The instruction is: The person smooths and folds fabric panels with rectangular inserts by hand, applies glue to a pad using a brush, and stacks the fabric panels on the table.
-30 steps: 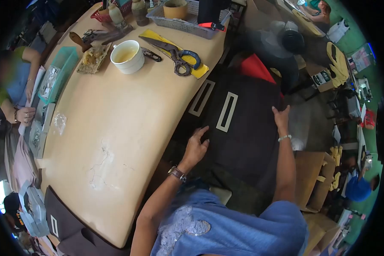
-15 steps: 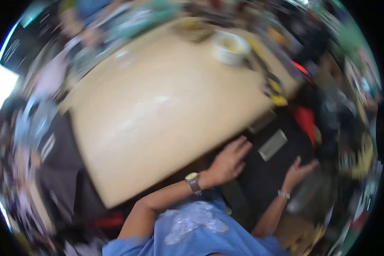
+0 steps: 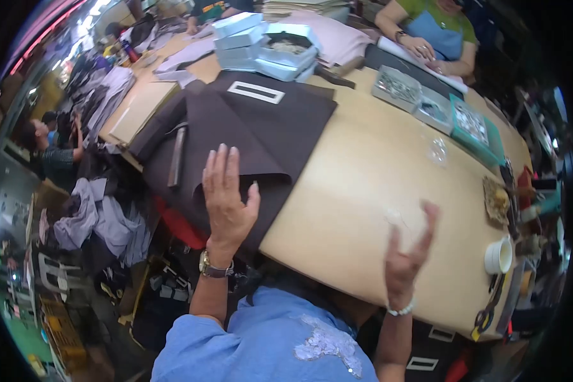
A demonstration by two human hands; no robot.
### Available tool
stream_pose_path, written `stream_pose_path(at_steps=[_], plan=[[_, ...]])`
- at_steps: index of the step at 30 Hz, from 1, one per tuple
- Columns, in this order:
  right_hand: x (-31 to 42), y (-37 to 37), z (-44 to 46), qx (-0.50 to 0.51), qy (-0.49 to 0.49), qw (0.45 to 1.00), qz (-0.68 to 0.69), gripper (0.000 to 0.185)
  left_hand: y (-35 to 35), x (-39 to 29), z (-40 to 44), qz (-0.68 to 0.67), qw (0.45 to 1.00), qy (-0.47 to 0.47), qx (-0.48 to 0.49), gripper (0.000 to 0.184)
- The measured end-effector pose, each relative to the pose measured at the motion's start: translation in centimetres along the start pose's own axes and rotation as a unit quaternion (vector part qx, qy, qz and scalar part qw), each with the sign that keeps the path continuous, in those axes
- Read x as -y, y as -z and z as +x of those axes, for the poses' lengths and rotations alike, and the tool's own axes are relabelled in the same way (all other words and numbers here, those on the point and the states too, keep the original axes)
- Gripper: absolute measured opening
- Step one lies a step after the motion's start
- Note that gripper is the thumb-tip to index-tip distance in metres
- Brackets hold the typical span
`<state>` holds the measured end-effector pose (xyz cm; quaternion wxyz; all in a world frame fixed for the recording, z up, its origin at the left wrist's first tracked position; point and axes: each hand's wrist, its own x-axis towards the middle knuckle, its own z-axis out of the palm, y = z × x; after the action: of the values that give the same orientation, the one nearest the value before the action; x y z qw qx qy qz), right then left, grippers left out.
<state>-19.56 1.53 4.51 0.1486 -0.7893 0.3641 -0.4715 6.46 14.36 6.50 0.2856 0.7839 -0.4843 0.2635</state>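
Note:
My left hand (image 3: pixel 229 197), with a watch on its wrist, is held with the fingers stretched over dark brown sheet material (image 3: pixel 242 127) folded at the table's left. I cannot tell whether it touches the material. A white rectangular frame (image 3: pixel 256 92) lies flat on the far part of that material, and a slim metal bar (image 3: pixel 178 156) lies left of my hand. My right hand (image 3: pixel 407 261), wearing a bracelet, is raised over the near part of the table (image 3: pixel 337 191). Its fingers are spread and a little blurred, and no object shows in them.
Light blue boxes (image 3: pixel 239 44) are stacked at the back. Compartment trays of small parts (image 3: pixel 398 88) line the far right side. A white cup (image 3: pixel 498 256) and yellow-handled scissors (image 3: pixel 484 318) lie at the right edge. Across the table, a co-worker's hands (image 3: pixel 426 54) rest near white paper.
The view has swung left and sharpened. My left hand has gone from the dark material at the right to that at the left; my right hand is now over the table.

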Motion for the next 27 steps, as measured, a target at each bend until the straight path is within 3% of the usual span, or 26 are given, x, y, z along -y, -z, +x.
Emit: stream_pose_path(at_steps=[2,4,9,12,13,15,16,18,20,22,25,27], plan=[[3.9,-5.0,2.4,0.081,0.132,0.987,0.052,0.066,1.2,2.8,-0.5,0.033,0.998,0.040,-0.023,0.066],[7.8,-9.8,3.9,0.166,0.258,0.952,0.022,0.062,1.7,5.5,-0.8,0.065,0.993,0.086,-0.045,0.065],[11.4,-20.7,4.7,0.210,0.427,0.879,-0.029,0.056,0.7,16.7,0.5,0.082,0.979,0.173,-0.070,0.042],[12.0,-24.3,5.6,0.227,0.402,0.887,-0.005,0.058,0.1,19.4,2.7,0.106,0.944,0.297,0.099,0.046],[12.1,-25.0,6.0,0.177,0.390,0.903,0.038,0.059,-0.5,20.2,3.2,0.116,0.939,0.295,0.130,0.046],[11.9,-25.1,7.1,0.234,0.291,0.925,0.069,0.057,-2.1,21.7,3.6,0.107,0.936,0.285,0.174,0.042],[12.3,-24.6,7.9,0.262,0.238,0.932,0.082,0.056,-2.7,22.4,3.7,0.111,0.941,0.277,0.159,0.041],[12.9,-23.5,9.1,0.209,0.092,0.966,0.118,0.050,-3.9,23.2,3.7,0.116,0.948,0.261,0.138,0.039],[11.7,-23.0,10.7,0.169,-0.070,0.968,0.174,0.049,-3.4,23.0,4.5,0.120,0.951,0.249,0.138,0.036],[8.0,-23.6,11.6,0.044,-0.073,0.968,0.237,0.050,-2.3,22.6,5.1,0.131,0.943,0.260,0.161,0.044],[2.2,-20.7,12.4,0.022,-0.202,0.941,0.269,0.049,-1.3,22.7,5.1,0.108,0.958,0.238,0.115,0.042],[-2.6,-17.9,11.5,-0.031,-0.190,0.948,0.253,0.047,-0.9,22.8,5.3,0.133,0.961,0.219,0.106,0.039]])
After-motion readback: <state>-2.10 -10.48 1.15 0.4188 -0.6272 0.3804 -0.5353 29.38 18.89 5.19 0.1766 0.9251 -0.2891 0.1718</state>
